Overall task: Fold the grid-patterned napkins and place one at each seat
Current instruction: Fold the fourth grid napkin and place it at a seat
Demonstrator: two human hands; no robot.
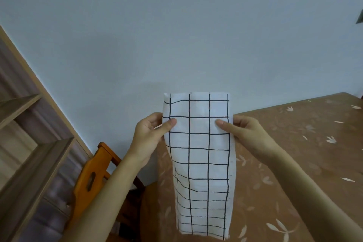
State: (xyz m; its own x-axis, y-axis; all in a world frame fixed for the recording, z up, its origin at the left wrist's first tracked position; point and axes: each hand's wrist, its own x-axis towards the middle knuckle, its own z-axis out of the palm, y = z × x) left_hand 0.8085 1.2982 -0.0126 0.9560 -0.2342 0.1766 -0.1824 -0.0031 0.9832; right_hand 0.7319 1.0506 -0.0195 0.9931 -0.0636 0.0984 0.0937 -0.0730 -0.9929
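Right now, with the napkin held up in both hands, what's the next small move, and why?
Probably lower the napkin flat onto the table. The left hand and right hand pinch its side edges near the top, and the long strip hangs loose below them, so another fold would likely need a surface.

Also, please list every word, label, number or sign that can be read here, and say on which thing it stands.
None: no word, number, label or sign can be read in this view.
The grid-patterned napkin bears only dark lines.
The tablecloth bears only a pale leaf pattern.
The wooden chair and the shelf unit show no markings.
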